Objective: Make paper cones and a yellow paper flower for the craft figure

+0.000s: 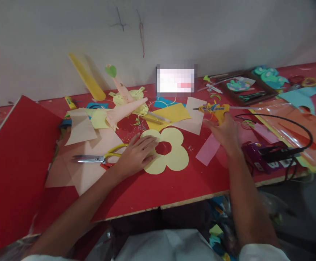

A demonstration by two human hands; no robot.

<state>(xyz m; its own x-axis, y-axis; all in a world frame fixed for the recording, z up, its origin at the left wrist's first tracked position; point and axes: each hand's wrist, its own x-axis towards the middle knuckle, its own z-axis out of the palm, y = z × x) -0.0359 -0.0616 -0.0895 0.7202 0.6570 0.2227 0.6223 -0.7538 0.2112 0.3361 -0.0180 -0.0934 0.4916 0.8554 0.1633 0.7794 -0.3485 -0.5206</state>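
Observation:
A pale yellow paper flower with rounded petals and a hole in its middle lies flat on the red table. My left hand rests on its left petals, fingers stretched out, holding nothing. To the right, my right hand is closed round the handle of a yellow glue gun, whose nozzle points left above a pale paper sheet. Yellow-handled scissors lie just left of my left hand, their handles partly behind it.
A red board stands tilted at the left. Paper cones and scraps crowd the back. A purple box with a black cable sits right of my forearm. Farther back are a dark tray and a bright blurred screen.

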